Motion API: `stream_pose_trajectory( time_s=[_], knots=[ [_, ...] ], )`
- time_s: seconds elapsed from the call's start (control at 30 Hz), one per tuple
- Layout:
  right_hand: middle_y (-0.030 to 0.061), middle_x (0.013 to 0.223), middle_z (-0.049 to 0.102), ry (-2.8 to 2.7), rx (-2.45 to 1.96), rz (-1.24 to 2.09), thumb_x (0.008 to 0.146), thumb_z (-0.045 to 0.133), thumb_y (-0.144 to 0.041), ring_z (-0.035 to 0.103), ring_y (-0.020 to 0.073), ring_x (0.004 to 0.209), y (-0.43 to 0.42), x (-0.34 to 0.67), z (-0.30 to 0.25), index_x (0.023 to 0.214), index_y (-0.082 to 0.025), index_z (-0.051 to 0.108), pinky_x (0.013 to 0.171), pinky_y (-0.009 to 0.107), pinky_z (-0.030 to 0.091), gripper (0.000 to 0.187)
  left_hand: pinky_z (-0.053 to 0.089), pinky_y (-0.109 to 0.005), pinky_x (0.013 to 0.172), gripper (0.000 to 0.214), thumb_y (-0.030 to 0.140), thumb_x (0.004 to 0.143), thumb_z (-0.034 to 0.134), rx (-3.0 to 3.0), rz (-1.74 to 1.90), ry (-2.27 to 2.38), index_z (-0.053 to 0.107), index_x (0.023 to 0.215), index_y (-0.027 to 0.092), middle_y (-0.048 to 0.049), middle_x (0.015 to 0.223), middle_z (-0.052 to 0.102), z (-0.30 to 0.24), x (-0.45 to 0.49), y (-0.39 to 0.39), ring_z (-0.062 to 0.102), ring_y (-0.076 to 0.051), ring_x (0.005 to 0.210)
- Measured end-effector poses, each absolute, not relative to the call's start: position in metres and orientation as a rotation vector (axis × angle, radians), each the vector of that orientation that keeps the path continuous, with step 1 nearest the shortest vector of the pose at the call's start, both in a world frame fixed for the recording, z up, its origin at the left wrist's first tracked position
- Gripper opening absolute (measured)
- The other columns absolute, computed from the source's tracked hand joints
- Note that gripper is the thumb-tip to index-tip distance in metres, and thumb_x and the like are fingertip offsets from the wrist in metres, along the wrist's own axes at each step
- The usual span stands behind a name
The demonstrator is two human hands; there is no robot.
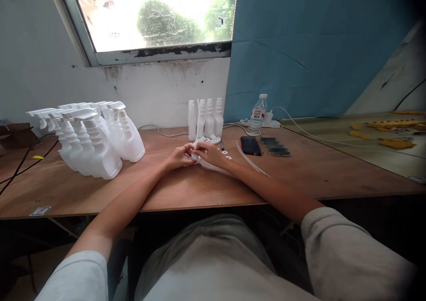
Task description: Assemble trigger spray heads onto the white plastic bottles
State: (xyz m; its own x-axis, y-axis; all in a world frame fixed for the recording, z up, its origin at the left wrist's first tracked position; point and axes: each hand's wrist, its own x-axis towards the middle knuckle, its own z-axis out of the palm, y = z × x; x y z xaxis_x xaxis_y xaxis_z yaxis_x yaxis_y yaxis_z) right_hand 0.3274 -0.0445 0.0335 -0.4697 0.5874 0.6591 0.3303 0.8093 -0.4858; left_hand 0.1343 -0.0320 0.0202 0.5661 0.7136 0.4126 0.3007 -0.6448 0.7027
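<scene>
My left hand [181,157] and my right hand [212,153] meet over the middle of the table. Their fingers are closed around a white plastic part [195,156], which looks like a spray head; the fingers hide most of it. Just beyond them lie more white spray-head pieces [213,139]. Small white ring washers [228,157] are scattered to the right of my right hand, near a small dark object [222,146]. Several white bottles [209,121] without spray heads stand upright behind my hands.
Several white spray bottles with trigger heads [108,154] stand grouped on the left of the wooden table [186,194]. Thin clear tubes [253,164], a dark phone [250,145] and a pixelated flat object [275,146] lie right. A water bottle [257,116] stands behind, beside a power strip [271,124].
</scene>
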Motion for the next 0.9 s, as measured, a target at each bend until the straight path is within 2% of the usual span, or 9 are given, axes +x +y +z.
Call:
stream_pose_trajectory(
  time_s=[0.07, 0.17, 0.3, 0.4, 0.5, 0.63, 0.77, 0.9],
  knots=[
    [0.0018, 0.077, 0.063, -2.103, -0.64, 0.49, 0.085, 0.058, -0.039, 0.053, 0.0132, 0.065, -0.037, 0.337, 0.037, 0.085, -0.018, 0.063, 0.062, 0.026, 0.044, 0.021, 0.047, -0.023, 0.069, 0.041, 0.031, 0.067, 0.07, 2.196, 0.91, 0.815, 0.053, 0.102, 0.016, 0.0012, 0.078, 0.057, 0.021, 0.135, -0.033, 0.055, -0.01, 0.07],
    [0.005, 0.087, 0.068, -1.995, -0.721, 0.524, 0.089, 0.05, -0.039, 0.06, 0.0146, 0.067, -0.018, 0.364, 0.041, 0.103, -0.018, 0.065, 0.064, 0.028, 0.048, 0.029, 0.046, -0.022, 0.07, 0.04, 0.031, 0.068, 0.069, 2.27, 0.899, 0.854, 0.058, 0.104, 0.016, -0.0015, 0.086, 0.059, 0.023, 0.137, -0.036, 0.055, -0.011, 0.075],
    [0.008, 0.084, 0.07, -2.12, -1.001, 0.058, 0.079, 0.053, -0.016, 0.062, 0.0189, 0.074, 0.013, 0.413, 0.037, 0.08, -0.015, 0.071, 0.07, 0.03, 0.048, 0.019, 0.046, -0.024, 0.075, 0.037, 0.03, 0.071, 0.067, 2.436, 0.857, 0.808, 0.065, 0.105, 0.015, -0.0082, 0.105, 0.058, 0.024, 0.14, -0.04, 0.055, -0.014, 0.084],
    [0.0083, 0.092, 0.072, -2.382, -1.118, -0.056, 0.07, 0.05, -0.002, 0.064, 0.021, 0.084, 0.027, 0.439, 0.027, 0.086, -0.017, 0.075, 0.072, 0.029, 0.047, 0.033, 0.046, -0.026, 0.08, 0.039, 0.028, 0.07, 0.067, 2.508, 0.793, 0.754, 0.064, 0.107, 0.015, -0.0096, 0.107, 0.059, 0.025, 0.142, -0.043, 0.055, -0.016, 0.087],
    [0.0074, 0.095, 0.074, -2.521, -1.169, -0.152, 0.068, 0.048, 0.002, 0.064, 0.0216, 0.085, 0.032, 0.447, 0.023, 0.09, -0.018, 0.075, 0.072, 0.029, 0.045, 0.04, 0.046, -0.026, 0.08, 0.039, 0.028, 0.072, 0.066, 2.489, 0.758, 0.788, 0.062, 0.108, 0.015, -0.008, 0.101, 0.062, 0.025, 0.143, -0.046, 0.056, -0.016, 0.086],
    [0.0091, 0.09, 0.073, -2.571, -1.123, -0.305, 0.076, 0.053, -0.005, 0.063, 0.0238, 0.09, 0.03, 0.442, 0.028, 0.08, -0.018, 0.072, 0.077, 0.032, 0.042, 0.023, 0.047, -0.028, 0.085, 0.041, 0.029, 0.075, 0.064, 2.479, 0.724, 0.8, 0.062, 0.113, 0.017, -0.007, 0.103, 0.063, 0.026, 0.142, -0.049, 0.059, -0.018, 0.092],
    [0.0132, 0.086, 0.069, -2.309, -1.106, -0.326, 0.084, 0.055, -0.019, 0.064, 0.0247, 0.08, 0.015, 0.433, 0.039, 0.091, -0.015, 0.062, 0.073, 0.034, 0.042, 0.01, 0.043, -0.032, 0.098, 0.04, 0.029, 0.077, 0.064, 2.512, 0.787, 0.751, 0.064, 0.116, 0.019, -0.0097, 0.116, 0.062, 0.028, 0.141, -0.051, 0.057, -0.022, 0.109],
    [0.0046, 0.076, 0.064, -1.821, -0.914, 0.094, 0.092, 0.047, -0.038, 0.061, 0.0183, 0.06, -0.013, 0.408, 0.056, 0.104, -0.021, 0.045, 0.057, 0.03, 0.044, 0.021, 0.043, -0.03, 0.097, 0.039, 0.032, 0.077, 0.064, 2.482, 0.776, 0.735, 0.065, 0.113, 0.018, -0.0084, 0.114, 0.064, 0.027, 0.141, -0.047, 0.058, -0.021, 0.107]
  ],
)
